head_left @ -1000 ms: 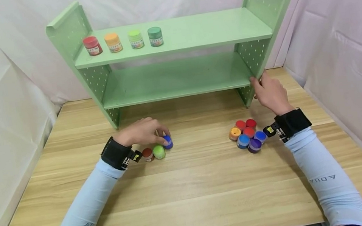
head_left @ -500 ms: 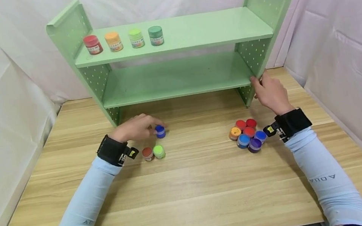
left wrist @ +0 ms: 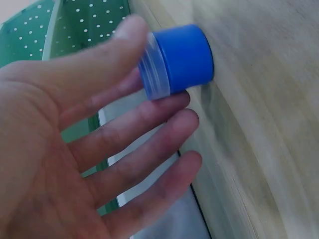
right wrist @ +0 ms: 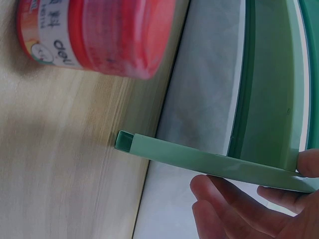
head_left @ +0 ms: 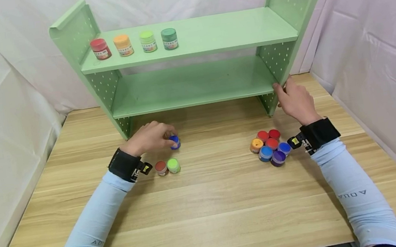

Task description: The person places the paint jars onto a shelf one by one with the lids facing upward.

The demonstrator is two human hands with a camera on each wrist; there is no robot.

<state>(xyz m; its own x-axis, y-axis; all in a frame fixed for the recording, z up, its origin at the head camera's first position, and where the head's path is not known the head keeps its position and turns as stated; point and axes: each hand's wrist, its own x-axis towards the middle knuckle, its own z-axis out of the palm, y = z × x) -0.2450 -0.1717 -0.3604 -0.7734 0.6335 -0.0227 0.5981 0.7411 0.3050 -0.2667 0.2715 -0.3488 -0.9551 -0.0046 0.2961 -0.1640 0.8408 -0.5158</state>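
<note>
My left hand pinches a small blue paint jar between thumb and fingers, in front of the shelf's left leg. In the left wrist view this blue jar shows a clear ridged band near the thumb; its other end is close to the tabletop, and whether it touches I cannot tell. A brown-red jar and a lime green jar stand side by side just nearer. My right hand grips the right side panel of the green two-tier shelf, thumb at its front edge, fingers along the outside.
On the upper tier stand a red jar, an orange jar, a light green jar and a dark green jar. Several jars, including a purple one, cluster on the wooden table near my right wrist. White cloth surrounds the table.
My left hand has carried the blue jar away from the lime green one, back toward the shelf. Its index finger, extended half a second ago, is now bent onto the jar. The right hand stays put.
</note>
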